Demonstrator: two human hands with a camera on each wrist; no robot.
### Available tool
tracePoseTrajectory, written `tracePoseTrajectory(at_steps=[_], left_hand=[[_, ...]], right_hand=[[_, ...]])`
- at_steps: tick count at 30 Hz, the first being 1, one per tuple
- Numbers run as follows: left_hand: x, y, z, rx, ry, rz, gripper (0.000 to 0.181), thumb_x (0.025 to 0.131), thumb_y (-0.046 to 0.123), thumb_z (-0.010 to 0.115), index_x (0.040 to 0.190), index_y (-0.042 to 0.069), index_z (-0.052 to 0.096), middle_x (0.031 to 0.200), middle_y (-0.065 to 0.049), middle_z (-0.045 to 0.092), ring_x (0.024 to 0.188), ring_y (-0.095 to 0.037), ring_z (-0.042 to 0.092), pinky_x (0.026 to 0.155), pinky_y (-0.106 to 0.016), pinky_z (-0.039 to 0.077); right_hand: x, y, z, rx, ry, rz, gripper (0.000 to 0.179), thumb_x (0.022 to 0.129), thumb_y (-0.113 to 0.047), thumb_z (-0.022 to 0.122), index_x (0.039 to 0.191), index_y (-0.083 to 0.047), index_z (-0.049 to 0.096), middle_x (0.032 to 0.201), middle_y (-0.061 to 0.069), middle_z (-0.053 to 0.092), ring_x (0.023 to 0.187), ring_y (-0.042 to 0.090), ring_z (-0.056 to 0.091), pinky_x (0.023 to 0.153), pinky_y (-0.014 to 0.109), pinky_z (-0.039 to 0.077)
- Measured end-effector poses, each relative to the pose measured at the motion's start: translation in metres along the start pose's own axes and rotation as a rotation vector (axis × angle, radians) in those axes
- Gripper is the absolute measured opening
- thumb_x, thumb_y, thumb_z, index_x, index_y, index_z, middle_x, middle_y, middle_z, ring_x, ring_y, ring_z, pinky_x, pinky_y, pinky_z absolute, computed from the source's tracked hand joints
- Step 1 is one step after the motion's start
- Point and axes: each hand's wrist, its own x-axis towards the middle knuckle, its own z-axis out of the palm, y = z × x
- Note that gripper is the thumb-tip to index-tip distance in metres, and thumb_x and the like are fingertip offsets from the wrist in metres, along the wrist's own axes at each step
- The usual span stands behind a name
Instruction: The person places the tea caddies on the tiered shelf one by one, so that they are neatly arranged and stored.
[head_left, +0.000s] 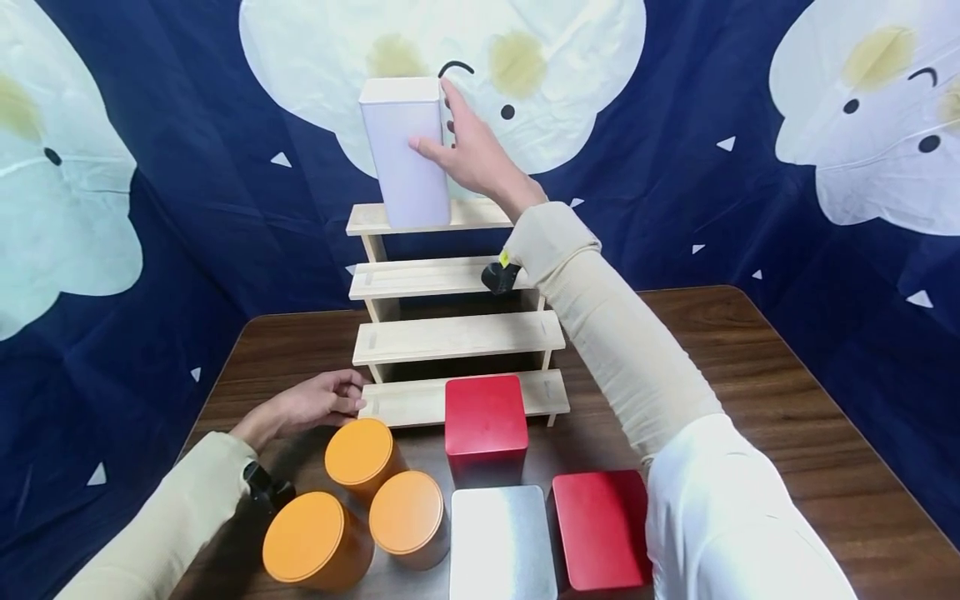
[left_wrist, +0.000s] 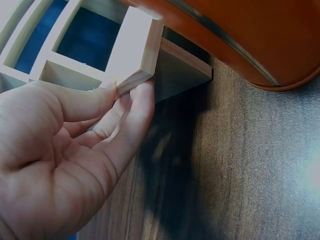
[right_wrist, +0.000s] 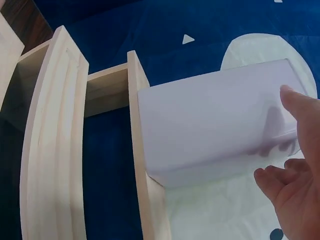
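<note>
A tall white box stands on the top step of a light wooden tiered shelf, near its left end. My right hand is at the box's upper right side, thumb over the front face and fingers spread. In the right wrist view, a gap shows between some fingertips of the right hand and the white box; whether the thumb touches it I cannot tell. Down at the lowest step, my left hand pinches the left end of the board, seen closely in the left wrist view.
Before the shelf stand several orange round tins, a red box, a second red box and a silver box. They are on a dark wooden table. A blue cloth with cloud faces hangs behind.
</note>
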Motion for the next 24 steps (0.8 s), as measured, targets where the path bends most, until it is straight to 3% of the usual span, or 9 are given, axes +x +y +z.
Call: tracePoseTrajectory(at_steps=[9,17,24], left_hand=[[0.003,0.001,-0.001,0.011,0.005,0.000,0.035,0.094,0.009,0.058,0.120,-0.004,0.040,0.093,-0.008,0.051,0.083,-0.020,0.054,0.077,-0.031,0.055],[0.004,-0.003,-0.004,0.008,0.005,0.004,0.037,0.094,0.010,0.059,0.122,-0.005,0.040,0.095,-0.009,0.051,0.084,-0.019,0.055,0.078,-0.033,0.055],[0.004,-0.005,-0.002,-0.008,0.004,0.005,0.038,0.094,0.010,0.058,0.123,-0.005,0.039,0.096,-0.009,0.052,0.084,-0.019,0.055,0.078,-0.033,0.054]], right_hand=[[-0.023,-0.007,-0.017,-0.030,-0.037,-0.039,0.089,0.092,-0.041,0.059,0.153,-0.025,-0.004,0.161,-0.007,0.005,0.145,0.011,0.021,0.113,0.022,0.027],[-0.061,-0.008,-0.031,-0.041,-0.059,-0.050,0.085,0.094,-0.038,0.057,0.154,-0.025,-0.001,0.160,-0.001,0.010,0.145,0.014,0.023,0.113,0.024,0.027],[-0.091,-0.005,-0.044,0.005,0.006,-0.120,0.073,0.096,-0.029,0.055,0.153,-0.016,0.011,0.157,0.005,0.023,0.142,0.018,0.032,0.113,0.027,0.030]])
